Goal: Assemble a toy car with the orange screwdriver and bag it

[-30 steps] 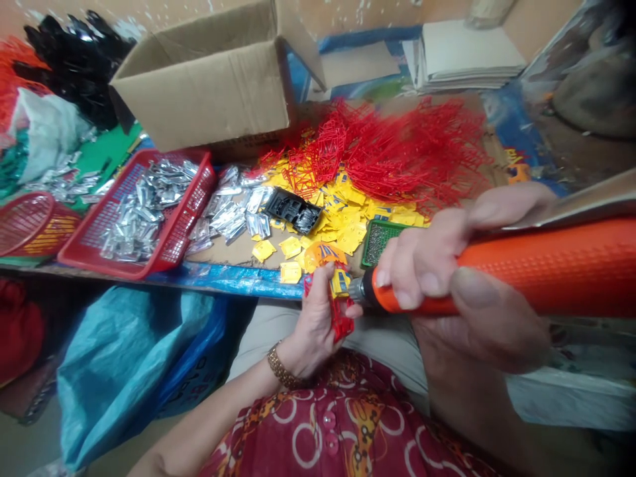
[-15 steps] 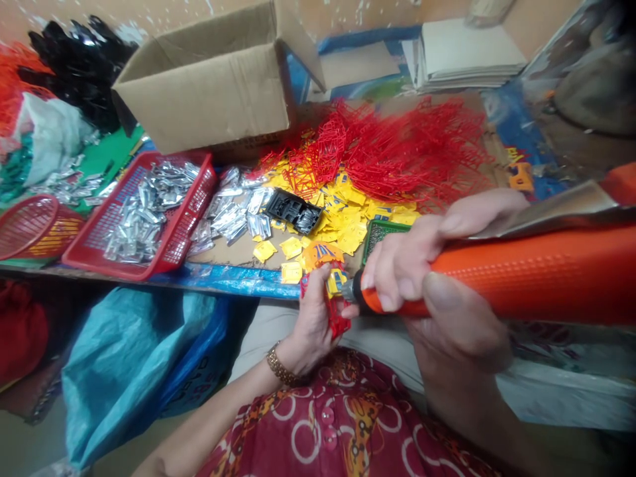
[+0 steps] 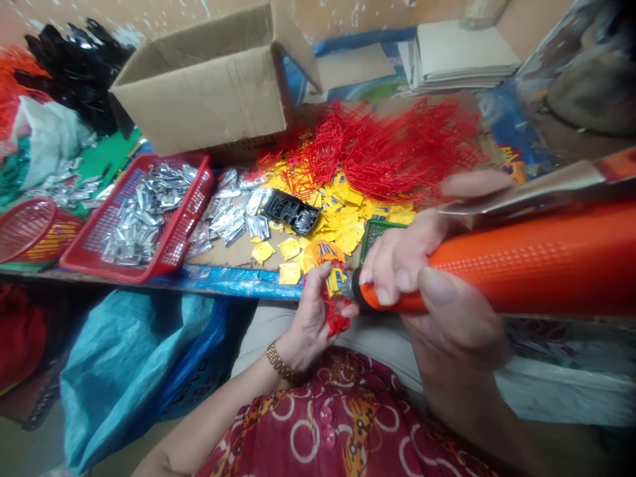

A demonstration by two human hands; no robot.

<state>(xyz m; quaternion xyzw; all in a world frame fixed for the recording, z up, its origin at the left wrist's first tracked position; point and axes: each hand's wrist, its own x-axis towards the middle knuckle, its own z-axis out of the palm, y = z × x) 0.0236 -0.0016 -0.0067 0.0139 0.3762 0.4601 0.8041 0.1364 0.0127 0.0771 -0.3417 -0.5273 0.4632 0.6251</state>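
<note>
The red plastic frame (image 3: 336, 319) with a yellow card piece (image 3: 334, 281) sits clamped in the left hand (image 3: 309, 319), just above the lap. The right hand (image 3: 450, 318) wraps closed around a dimpled orange-handled screwdriver (image 3: 527, 258), its metal tip (image 3: 346, 287) at the yellow piece. Both hands have barely shifted from a moment ago. Beyond them, heaped red frames (image 3: 397, 149) spill over loose yellow cards (image 3: 342, 225).

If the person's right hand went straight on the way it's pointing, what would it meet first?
The right hand grips an orange screwdriver. Its metal tip would probably meet the red plastic piece held in the left hand first, though depth is hard to judge.
</note>
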